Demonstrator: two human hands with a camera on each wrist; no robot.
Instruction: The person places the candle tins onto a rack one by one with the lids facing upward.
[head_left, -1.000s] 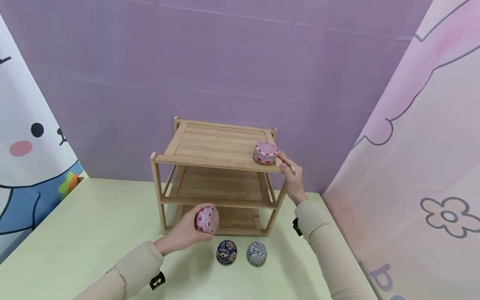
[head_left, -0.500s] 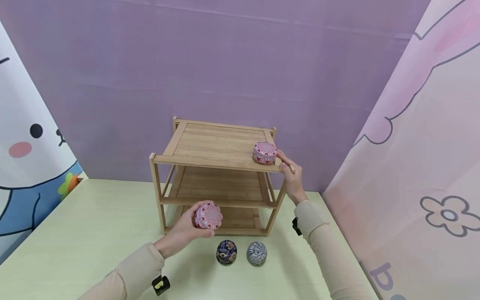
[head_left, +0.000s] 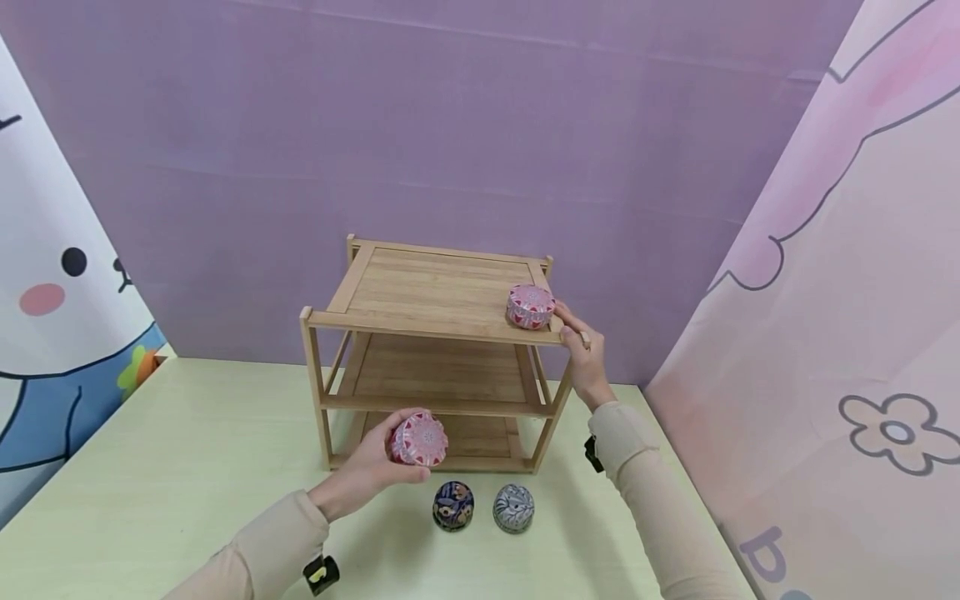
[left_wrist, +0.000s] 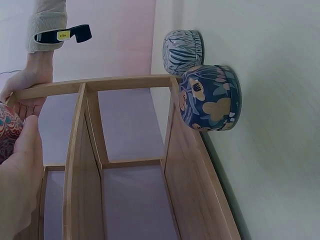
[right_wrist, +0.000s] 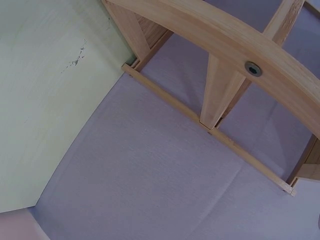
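Note:
In the head view my left hand (head_left: 363,471) holds a round pink patterned tin (head_left: 420,439) between thumb and fingers, in front of the rack's lower levels. Its lid faces up toward the head camera. My right hand (head_left: 588,358) grips the front right corner of the three-level wooden rack (head_left: 435,287). Right by those fingertips, a second pink tin (head_left: 530,307) sits on the top shelf. The right wrist view shows the rack's side frame (right_wrist: 220,90), with the hand out of sight. At the left wrist view's edge, the held tin (left_wrist: 8,127) is partly cut off.
Before the rack, a navy floral tin (head_left: 453,506) and a grey leaf-patterned tin (head_left: 513,508) stand side by side on the pale green table (head_left: 187,450). A purple backdrop (head_left: 465,125) rises behind, and printed panels (head_left: 825,333) flank both sides.
My left hand has turned the held tin so that its lid shows toward the head camera instead of its side. The right hand keeps its place on the rack.

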